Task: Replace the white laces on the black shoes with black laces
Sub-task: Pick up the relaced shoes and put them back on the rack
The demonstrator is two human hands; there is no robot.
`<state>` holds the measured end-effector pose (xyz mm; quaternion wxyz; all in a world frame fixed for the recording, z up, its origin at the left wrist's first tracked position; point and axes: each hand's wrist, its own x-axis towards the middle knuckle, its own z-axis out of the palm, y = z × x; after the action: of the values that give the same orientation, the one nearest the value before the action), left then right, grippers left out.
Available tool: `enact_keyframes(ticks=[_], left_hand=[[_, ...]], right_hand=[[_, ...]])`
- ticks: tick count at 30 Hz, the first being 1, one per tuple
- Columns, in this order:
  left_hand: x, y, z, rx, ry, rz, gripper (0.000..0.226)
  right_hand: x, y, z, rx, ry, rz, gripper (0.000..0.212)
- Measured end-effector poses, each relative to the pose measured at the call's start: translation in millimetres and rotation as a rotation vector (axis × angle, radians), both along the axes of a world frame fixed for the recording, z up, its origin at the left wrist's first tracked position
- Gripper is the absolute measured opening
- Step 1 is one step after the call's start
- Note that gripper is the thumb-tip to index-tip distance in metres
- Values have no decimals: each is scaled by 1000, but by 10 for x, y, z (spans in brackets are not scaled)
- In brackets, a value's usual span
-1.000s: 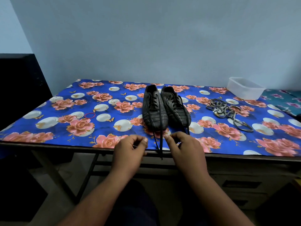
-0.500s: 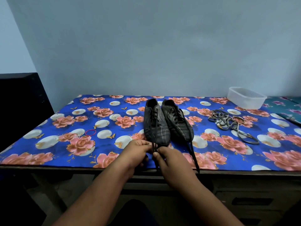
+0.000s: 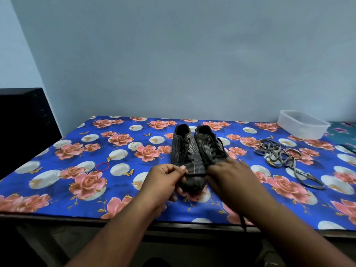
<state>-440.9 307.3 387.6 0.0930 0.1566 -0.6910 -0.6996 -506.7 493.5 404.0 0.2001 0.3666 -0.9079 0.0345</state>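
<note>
Two black shoes stand side by side mid-table, toes toward me, both threaded with black laces. My left hand (image 3: 165, 180) is at the toe of the left shoe (image 3: 185, 157), thumb and forefinger pinched together on what looks like a black lace end. Blurred by motion, my right hand (image 3: 229, 176) lies over the toe of the right shoe (image 3: 209, 145); its fingertips are hidden. A black lace tail (image 3: 243, 221) hangs over the table's front edge under my right forearm. The removed greyish-white laces (image 3: 279, 155) lie in a loose pile to the right.
A clear plastic container (image 3: 302, 124) stands at the back right corner. A red rubber band (image 3: 102, 167) lies left of the shoes on the floral blue tablecloth (image 3: 67, 189). A black box-like object (image 3: 23, 122) stands beyond the table's left end. The wall runs close behind.
Both hands have moved forward from the table's front edge up to the shoe toes and parted. The camera has tilted up.
</note>
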Motion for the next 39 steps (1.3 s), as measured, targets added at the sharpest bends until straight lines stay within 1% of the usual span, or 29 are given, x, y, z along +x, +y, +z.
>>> enact_keyframes(ticks=[2,3,5,8,10,14,16,17,19,21,23,24,25,26,29,33,36,37,39], left_hand=[[-10,12,18,-67,72,85,18],[-22,14,24,-96,101,115,18],[-51,34,17,-140,139,139,17],[-91,17,0,-201,155,140,15],[-97,-18,12,-247,155,128,15],[-80,-49,39,-313,154,116,14],[-73,-43,22,-258,146,106,16],[-73,-37,15,-185,144,99,16],[-80,-33,7,-18,138,99,15],[-87,-36,19,86,145,108,13],[-95,-35,30,116,148,95,13],[-101,-33,32,112,144,82,13],[-99,-20,32,100,136,71,14],[-99,-12,31,79,129,60,15],[-91,-1,48,-5,118,27,17],[-96,-77,114,-127,120,26,17],[-98,-189,178,-243,127,-1,16],[-114,-243,208,-312,140,4,16],[-224,-393,249,-510,198,63,19]], right_hand=[[-261,-79,61,20,172,-15,14],[-387,-143,100,24,229,-13,12],[-585,-268,135,59,278,21,15],[-796,-460,113,73,343,138,12],[-883,-546,94,62,356,215,12],[-931,-551,53,120,301,328,14],[-910,-512,42,116,271,337,13],[-890,-488,38,106,262,330,14],[-844,-419,19,50,230,298,22],[-763,-318,-15,-60,157,287,32],[-658,-249,-49,-116,52,305,56],[-611,-249,-54,-105,23,314,67],[-578,-270,-64,-69,30,321,74],[-575,-313,-68,-24,71,321,76],[-712,-435,-7,55,185,324,64],[-1014,-512,167,142,95,360,43],[-1184,-550,221,72,76,453,25],[-1236,-562,231,45,76,471,22],[-1338,-580,256,-27,34,475,19]])
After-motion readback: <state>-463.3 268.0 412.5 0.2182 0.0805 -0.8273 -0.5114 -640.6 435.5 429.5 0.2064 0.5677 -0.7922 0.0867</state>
